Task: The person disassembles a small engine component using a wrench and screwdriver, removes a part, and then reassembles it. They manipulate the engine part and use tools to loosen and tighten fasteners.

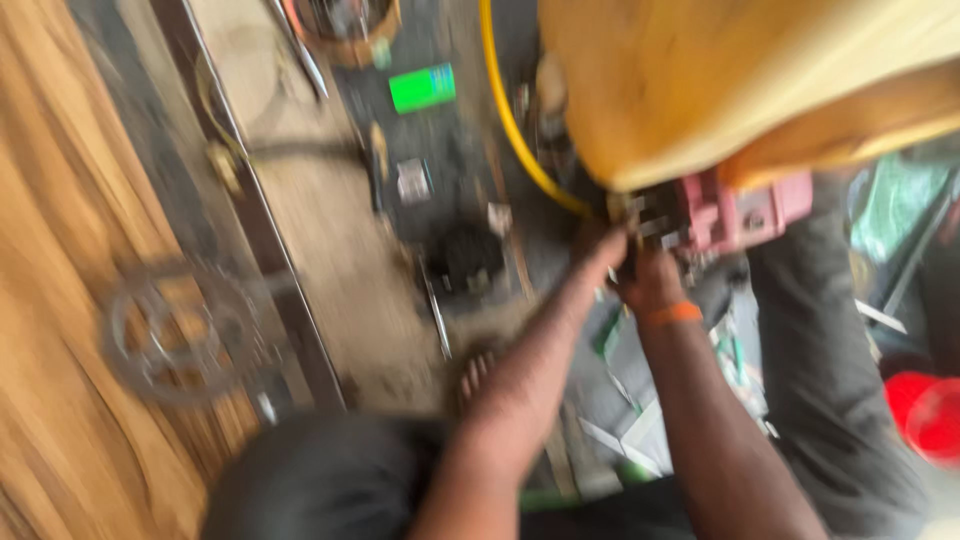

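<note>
Left hand: reaches up to the metal fitting at the left end of the red machine part; finger state cannot be told (blur).
Right hand: orange wristband, just beside and nearer, fingers curled against the same fitting.
Yellow hose: runs from far down to the fitting.
Sprocket: far left, on wood.
Green box: far, on the floor.

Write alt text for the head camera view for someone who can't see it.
Blurred view down at a person's two hands, left hand and right hand, meeting at a small metal part beside a reddish block under a large yellow body. A toothed sprocket lies on wood to the left.
</note>
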